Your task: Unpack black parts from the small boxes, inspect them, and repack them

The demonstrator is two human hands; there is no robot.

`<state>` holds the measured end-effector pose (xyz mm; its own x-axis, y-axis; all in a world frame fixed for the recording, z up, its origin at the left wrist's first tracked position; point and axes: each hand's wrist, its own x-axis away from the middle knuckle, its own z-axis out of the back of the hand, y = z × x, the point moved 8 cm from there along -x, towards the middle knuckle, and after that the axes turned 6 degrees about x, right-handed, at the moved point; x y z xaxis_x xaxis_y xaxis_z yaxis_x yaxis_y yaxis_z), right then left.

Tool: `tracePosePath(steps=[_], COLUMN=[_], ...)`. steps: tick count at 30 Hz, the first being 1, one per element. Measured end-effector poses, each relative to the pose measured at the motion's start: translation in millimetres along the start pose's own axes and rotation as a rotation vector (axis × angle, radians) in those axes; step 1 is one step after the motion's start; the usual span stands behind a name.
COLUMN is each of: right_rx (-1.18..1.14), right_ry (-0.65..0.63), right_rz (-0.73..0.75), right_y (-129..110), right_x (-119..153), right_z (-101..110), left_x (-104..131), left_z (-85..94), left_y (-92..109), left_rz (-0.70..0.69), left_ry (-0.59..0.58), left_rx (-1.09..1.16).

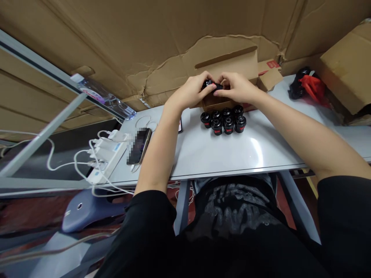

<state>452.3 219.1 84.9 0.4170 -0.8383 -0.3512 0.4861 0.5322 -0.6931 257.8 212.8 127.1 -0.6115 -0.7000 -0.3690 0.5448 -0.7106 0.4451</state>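
my left hand (188, 92) and right hand (239, 87) are close together over the open cardboard box (237, 63) at the far side of the white table (197, 158). the fingers of both are drawn in narrow around a small black part (216, 85) with a bit of red on it; my left thumb and fingers grip its left end, my right thumb and fingers its right. my fingers hide much of it, so i can't tell whether it is one piece or two. just nearer than the box, seven black capped pieces (228, 124) with red marks stand upright in a tight cluster. to the left of my left forearm lies a phone (145, 144), and farther left a white power strip (108, 158) with cables plugged in. a clear bottle (100, 95) leans at the far left; a red bag (314, 88) sits at the far right, beside a large carton (344, 65).
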Motion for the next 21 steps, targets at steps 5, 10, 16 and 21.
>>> tracePosePath(steps=[5,10,16,21], right_rx=[-0.021,0.001,0.029,0.059], right_ry=[0.026,0.003,0.098,0.135], right_rz=[0.021,0.04,0.046,0.041], right_y=[0,-4,-4,3], right_x=[-1,3,4,-1], right_z=[2,1,8,7], left_x=[0,3,4,-1], left_z=[-1.3,3.8,14.4,-10.9], left_y=[-4,-1,19,8], left_rz=[0.023,0.089,0.146,0.094], left_ry=[-0.028,-0.007,0.045,-0.087], left_rx=[0.023,0.031,-0.076,-0.207])
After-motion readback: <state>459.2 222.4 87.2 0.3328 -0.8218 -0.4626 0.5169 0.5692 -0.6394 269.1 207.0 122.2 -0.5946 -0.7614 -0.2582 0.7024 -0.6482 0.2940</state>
